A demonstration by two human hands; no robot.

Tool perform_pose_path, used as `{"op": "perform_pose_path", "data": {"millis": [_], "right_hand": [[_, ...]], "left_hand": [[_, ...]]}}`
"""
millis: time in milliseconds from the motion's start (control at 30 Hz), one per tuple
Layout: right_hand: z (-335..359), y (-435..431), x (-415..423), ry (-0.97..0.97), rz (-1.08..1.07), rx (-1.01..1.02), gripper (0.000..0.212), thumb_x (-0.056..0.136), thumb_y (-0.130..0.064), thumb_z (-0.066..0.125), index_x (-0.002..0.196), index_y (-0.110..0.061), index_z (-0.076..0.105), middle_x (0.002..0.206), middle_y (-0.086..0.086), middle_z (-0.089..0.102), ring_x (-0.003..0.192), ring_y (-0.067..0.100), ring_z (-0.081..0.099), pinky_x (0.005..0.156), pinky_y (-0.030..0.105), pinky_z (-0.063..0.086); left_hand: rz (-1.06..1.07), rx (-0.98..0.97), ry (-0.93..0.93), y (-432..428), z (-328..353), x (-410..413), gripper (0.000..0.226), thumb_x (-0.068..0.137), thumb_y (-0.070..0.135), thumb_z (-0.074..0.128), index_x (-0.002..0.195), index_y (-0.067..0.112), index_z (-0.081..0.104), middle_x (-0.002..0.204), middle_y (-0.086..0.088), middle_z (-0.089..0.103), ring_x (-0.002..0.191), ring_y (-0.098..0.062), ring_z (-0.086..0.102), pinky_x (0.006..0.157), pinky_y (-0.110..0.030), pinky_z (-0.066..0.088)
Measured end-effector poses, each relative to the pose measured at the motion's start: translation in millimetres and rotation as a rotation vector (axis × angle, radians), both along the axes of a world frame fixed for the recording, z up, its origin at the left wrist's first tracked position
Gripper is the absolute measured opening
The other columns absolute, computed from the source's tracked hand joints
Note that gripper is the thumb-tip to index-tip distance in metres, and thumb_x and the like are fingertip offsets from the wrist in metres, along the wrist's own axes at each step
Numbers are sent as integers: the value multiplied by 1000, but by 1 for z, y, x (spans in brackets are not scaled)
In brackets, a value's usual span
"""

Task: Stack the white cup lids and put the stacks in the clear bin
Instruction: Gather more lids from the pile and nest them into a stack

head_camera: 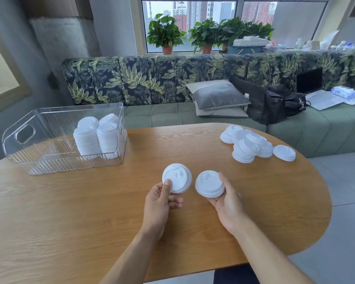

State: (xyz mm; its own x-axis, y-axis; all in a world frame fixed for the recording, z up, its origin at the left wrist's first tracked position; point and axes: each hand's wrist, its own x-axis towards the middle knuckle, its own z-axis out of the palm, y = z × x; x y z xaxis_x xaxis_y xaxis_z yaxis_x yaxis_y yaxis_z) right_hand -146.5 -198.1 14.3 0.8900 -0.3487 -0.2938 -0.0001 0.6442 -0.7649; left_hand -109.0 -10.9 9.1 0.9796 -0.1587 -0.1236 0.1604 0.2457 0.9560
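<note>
My left hand point(162, 198) pinches a white cup lid point(177, 177) by its near rim, thumb on top, above the middle of the wooden table point(70, 212). My right hand point(228, 199) holds a short stack of white lids point(208, 184) from the right side and underneath. The two are side by side, a small gap apart. A pile of loose white lids point(250, 143) lies at the table's far right. The clear bin point(25, 132) stands at the far left with several tall stacks of lids point(97, 136) in its right end.
A green sofa point(162, 113) with leaf-print backrest runs behind the table, carrying grey cushions point(217, 95), a black bag point(275, 103) and a laptop point(316, 89). Potted plants point(166, 33) line the window sill. The table edge curves off to the right over a tiled floor.
</note>
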Motion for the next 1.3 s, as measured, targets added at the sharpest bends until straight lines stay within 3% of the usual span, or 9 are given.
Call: {"op": "perform_pose_path", "data": {"millis": [233,400,500,633,833,967,1100,1300], "right_hand": [[-1,0,1,-16,7,36,31,95,-11,69,125,-7,64,119,14,76,111,27,74,94,39,56],[-4,-1,0,-6,29,-38,29,85,7,70,110,-5,62,108,15,78,110,31,74,103,43,54],[1,0,0,-12,40,-51,41,81,-14,79,118,-3,68,115,13,77,118,28,70,101,41,55],[3,0,0,24,30,-36,42,100,-39,63,125,-6,70,121,12,76,110,21,73,92,38,56],[2,1,-1,-4,52,71,40,104,-29,56,128,1,68,132,21,69,112,26,68,95,40,53],[-1,12,-2,-49,93,239,37,102,-23,59,131,0,68,134,16,69,124,26,67,111,39,47],[-4,25,-2,-75,139,358,38,98,-17,59,131,1,68,135,19,68,126,29,66,112,42,46],[-5,27,-3,-72,174,350,45,93,-15,58,134,3,62,131,19,69,122,30,68,113,45,46]], "left_hand": [[-2,-5,-3,0,-2,2,42,103,43,59,114,3,61,77,-19,74,66,-22,71,61,-27,58],[-6,-2,-8,0,-5,3,43,99,48,62,107,5,61,72,-13,72,65,-20,71,61,-28,58],[-34,11,-18,1,-5,3,45,97,51,63,106,7,62,74,-14,73,66,-20,71,62,-26,58],[-78,35,-44,-1,-3,-1,43,100,48,61,109,6,63,77,-10,73,69,-21,71,64,-29,59],[-119,85,-90,-4,2,-7,39,101,47,59,114,12,71,93,-10,77,77,-21,73,68,-30,60],[-113,122,-99,-4,1,-7,37,100,48,59,109,16,76,87,-9,76,76,-16,70,68,-27,58],[-119,139,-109,-3,-2,-6,36,101,48,59,108,18,78,77,-8,74,71,-16,68,67,-28,58],[-115,126,-114,-2,-4,-5,33,104,41,58,108,15,78,76,-9,72,70,-18,67,67,-30,58]]}}
